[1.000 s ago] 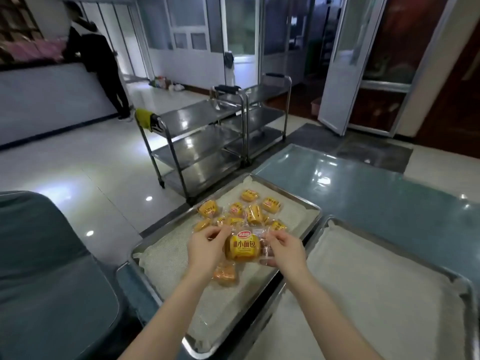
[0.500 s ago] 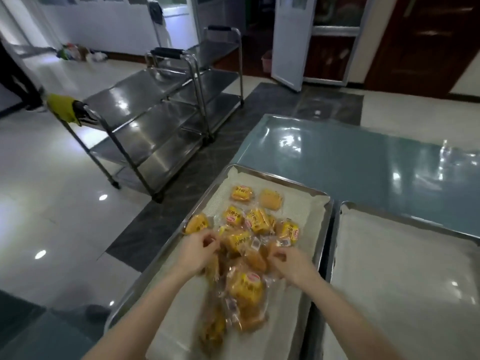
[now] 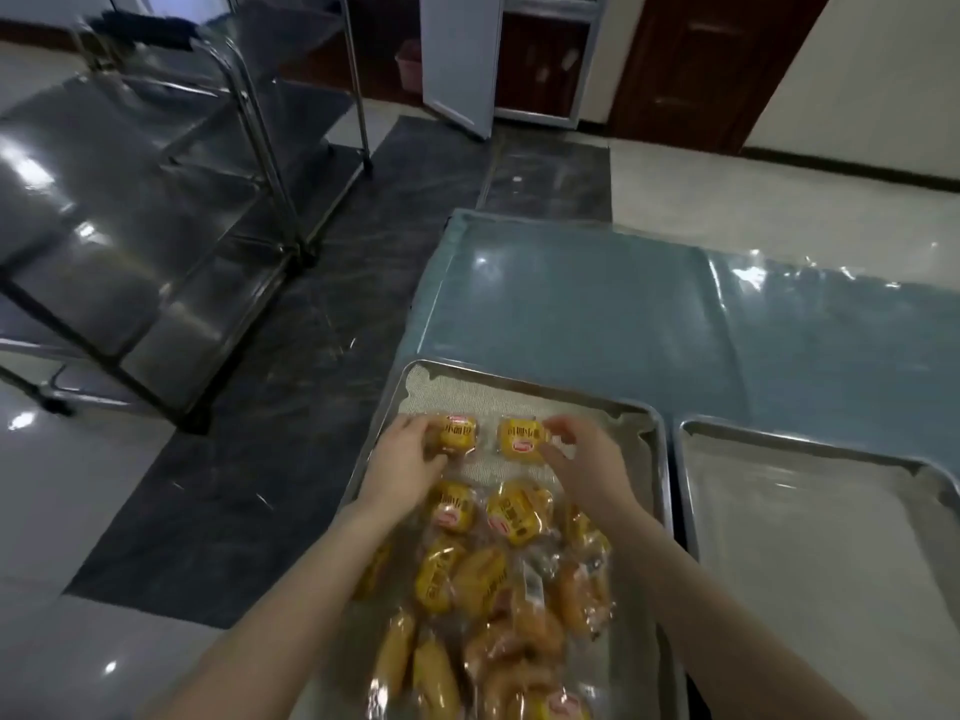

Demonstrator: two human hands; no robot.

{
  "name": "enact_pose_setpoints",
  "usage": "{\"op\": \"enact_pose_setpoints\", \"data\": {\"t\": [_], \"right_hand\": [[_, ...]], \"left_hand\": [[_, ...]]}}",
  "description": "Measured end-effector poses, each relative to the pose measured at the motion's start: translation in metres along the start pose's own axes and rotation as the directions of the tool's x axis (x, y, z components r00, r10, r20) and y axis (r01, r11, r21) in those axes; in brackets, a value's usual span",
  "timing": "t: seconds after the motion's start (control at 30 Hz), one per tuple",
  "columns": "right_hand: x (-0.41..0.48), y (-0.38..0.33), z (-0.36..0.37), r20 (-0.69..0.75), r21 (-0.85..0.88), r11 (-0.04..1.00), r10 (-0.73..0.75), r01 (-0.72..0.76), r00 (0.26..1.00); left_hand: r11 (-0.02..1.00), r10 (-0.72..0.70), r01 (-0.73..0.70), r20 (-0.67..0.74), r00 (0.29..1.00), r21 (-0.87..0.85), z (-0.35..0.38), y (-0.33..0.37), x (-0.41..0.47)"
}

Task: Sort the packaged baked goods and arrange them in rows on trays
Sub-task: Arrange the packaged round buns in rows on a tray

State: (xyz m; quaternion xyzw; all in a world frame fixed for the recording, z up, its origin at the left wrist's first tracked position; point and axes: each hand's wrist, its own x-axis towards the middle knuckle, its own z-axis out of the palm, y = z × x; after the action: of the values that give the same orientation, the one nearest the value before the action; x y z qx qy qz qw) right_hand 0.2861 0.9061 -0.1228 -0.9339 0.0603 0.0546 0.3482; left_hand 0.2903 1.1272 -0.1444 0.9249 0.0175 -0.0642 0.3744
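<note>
Head view: a cloth-lined metal tray [image 3: 519,400] sits at the near left corner of a table [image 3: 571,304] covered in shiny blue sheeting. Two yellow packets lie side by side close to the tray's far edge, just apart from each other. The left hand [image 3: 410,459] curls its fingers round the left packet [image 3: 460,433] near the far left corner and hides that packet's left side. The right hand [image 3: 582,459] pinches the right edge of the right packet [image 3: 519,441] with its fingertips.

Behind these two, toward the near edge, a loose pile of packets [image 3: 493,574] fills the middle of the tray, overlapping and lying at all angles. Both forearms cross over the pile, the left one covering the tray's left rim and the right one covering packets on the pile's right side.

A second lined tray [image 3: 805,537] stands just beside the first on its right, their rims nearly touching. On the floor left of the table stand steel trolleys [image 3: 156,210] with several shelves. Farther back a white door [image 3: 457,54] hangs ajar, with a pink bin [image 3: 408,62] behind it and a dark wooden door [image 3: 701,70] to the right.
</note>
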Motion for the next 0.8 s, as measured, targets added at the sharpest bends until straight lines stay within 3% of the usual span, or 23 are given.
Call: {"op": "enact_pose_setpoints", "data": {"t": [0.17, 0.33, 0.6, 0.8], "right_hand": [[0.057, -0.014, 0.028, 0.178, -0.161, 0.972, -0.142, 0.171, 0.974], [0.088, -0.018, 0.066, 0.427, -0.298, 0.881, -0.221, 0.367, 0.877], [0.093, -0.006, 0.090, 0.239, -0.189, 0.917, -0.303, 0.351, 0.922], [0.095, -0.009, 0.097, 0.137, -0.183, 0.923, -0.318, 0.339, 0.938]], "left_hand": [[0.984, 0.060, -0.079, 0.121, 0.991, 0.158, 0.010, -0.017, 0.052], [0.968, 0.147, -0.177, 0.170, 0.974, 0.176, 0.015, -0.039, 0.076], [0.908, 0.392, -0.392, 0.033, 0.920, 0.150, 0.015, -0.051, 0.079], [0.883, 0.442, -0.423, -0.061, 0.895, 0.204, 0.016, -0.048, 0.081]]}}
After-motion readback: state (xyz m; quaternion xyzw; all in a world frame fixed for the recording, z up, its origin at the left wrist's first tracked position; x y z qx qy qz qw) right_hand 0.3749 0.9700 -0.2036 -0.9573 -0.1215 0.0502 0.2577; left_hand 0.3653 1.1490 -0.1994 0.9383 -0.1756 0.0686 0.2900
